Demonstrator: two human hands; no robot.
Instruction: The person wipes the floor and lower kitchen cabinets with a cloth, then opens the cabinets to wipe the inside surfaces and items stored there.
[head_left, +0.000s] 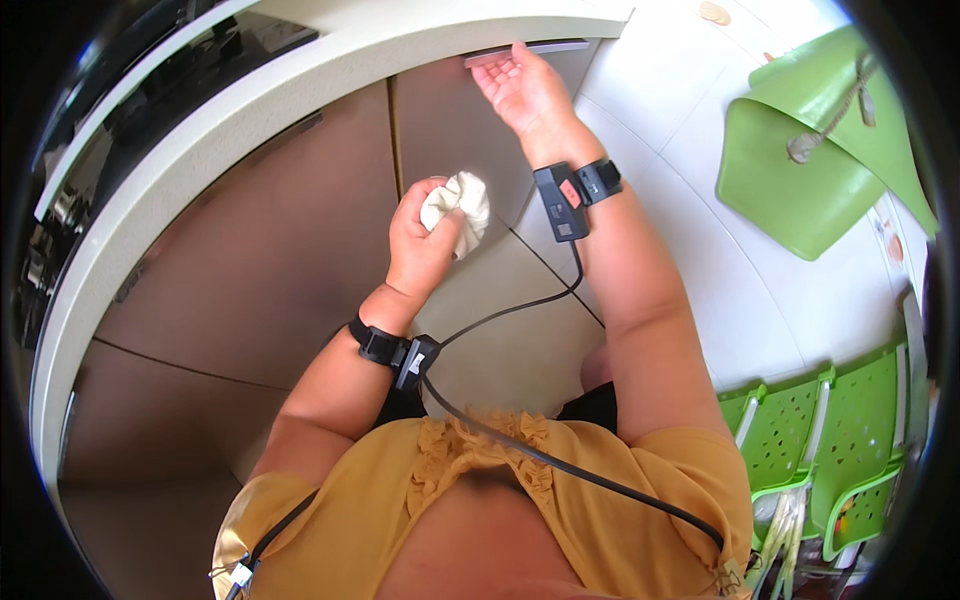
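A crumpled white cloth (471, 206) is bunched in my left hand (418, 247), thumb pressed on top. That hand is in front of the brownish cabinet doors (307, 217), near the dark gap between two of them. My right hand (525, 97) reaches up to the edge under the countertop, palm turned up. Its fingers hook at the metal handle (566, 46) of the right cabinet door (439, 112), and the fingertips are partly hidden there. The door looks closed, as far as I can see.
A pale countertop (360, 56) with a black glossy stove (247, 45) curves along the left. To the right are a green plastic bin (787, 180) with a rope handle and a green perforated rack (795, 442). A black cable (517, 306) links devices on both wrists.
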